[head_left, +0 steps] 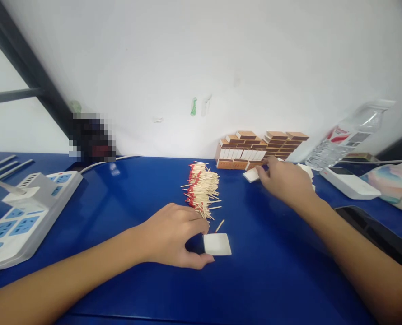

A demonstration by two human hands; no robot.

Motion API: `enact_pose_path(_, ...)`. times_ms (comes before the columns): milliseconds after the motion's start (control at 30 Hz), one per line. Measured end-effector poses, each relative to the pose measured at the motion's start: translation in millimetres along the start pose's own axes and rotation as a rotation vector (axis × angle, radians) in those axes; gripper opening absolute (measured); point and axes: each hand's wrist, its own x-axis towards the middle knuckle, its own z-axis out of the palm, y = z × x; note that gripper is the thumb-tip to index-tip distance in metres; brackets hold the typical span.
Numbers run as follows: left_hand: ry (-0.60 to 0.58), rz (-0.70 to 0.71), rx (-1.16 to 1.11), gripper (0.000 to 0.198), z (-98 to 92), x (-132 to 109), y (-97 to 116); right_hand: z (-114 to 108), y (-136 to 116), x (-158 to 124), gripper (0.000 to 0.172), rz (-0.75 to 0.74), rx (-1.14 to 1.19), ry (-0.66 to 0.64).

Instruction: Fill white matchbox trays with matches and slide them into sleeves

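My left hand (175,234) rests on the blue table (119,203), thumb and fingers pinched on the edge of a small white matchbox tray (217,244). Just beyond it lies a pile of red-tipped matches (203,187), with one loose match (220,225) beside the tray. My right hand (284,180) reaches to the back right, its fingers curled around another white tray (251,175) in front of stacked brown matchboxes (260,150) against the wall.
A white power strip (21,212) sits at the left edge with a cable. At the right lie a tipped plastic water bottle (348,135), a white box-shaped device (350,183), a dark phone (377,234) and a colourful packet (395,183).
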Motion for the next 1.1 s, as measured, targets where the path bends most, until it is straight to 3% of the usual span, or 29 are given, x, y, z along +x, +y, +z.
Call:
enact_pose_path(67, -0.015, 0.000, 0.002, 0.028, -2.2, 0.1, 1.8, -9.5, -1.0, -3.5, 0.036, -0.076, 0.112, 0.070)
enact_pose_path(133, -0.034, -0.004, 0.011, 0.026, -4.2, 0.2, 3.3, -23.1, -7.9, -11.2, 0.029, -0.272, 0.369, 0.031)
enact_pose_path(200, -0.050, -0.005, 0.010, 0.025, -5.4, 0.3, 4.1, -35.8, -20.4, -22.7, 0.026, -0.492, 0.682, -0.260)
enact_pose_path(267, -0.055, -0.008, 0.007, 0.025, -5.6, 0.3, 3.8, -42.4, -35.2, -35.6, 0.024, -0.627, 0.834, -0.520)
enact_pose_path(367, -0.052, -0.019, 0.017, 0.027, -4.7, 0.5, 1.4, -39.4, -52.3, -50.0, 0.016, -0.673, 0.808, -0.636)
enact_pose_path(500, -0.037, -0.015, 0.033, 0.030, -3.2, 1.9, -2.8, -33.4, -56.2, -54.6, 0.018, -0.663, 0.753, -0.608)
enact_pose_path(633, -0.029, -0.009, 0.025, 0.029, -2.9, 2.8, -5.8, -44.9, -53.7, -56.3, 0.020, -0.583, 0.787, -0.580)
enact_pose_path(800, -0.018, 0.022, 0.063, 0.028, -5.0, 2.2, -7.8, -52.3, -65.7, -69.4, 0.016, -0.647, 0.836, -0.596)
enact_pose_path(1000, 0.003, 0.053, 0.103, 0.028, -5.8, 0.0, -5.6, -26.9, -87.2, -77.5, 0.025, -0.446, 0.830, -0.251)
enact_pose_path(1100, 0.006, 0.075, 0.086, 0.028, -4.3, -1.0, -4.3, -19.8, -93.9, -79.6, 0.025, -0.413, 0.756, -0.172)
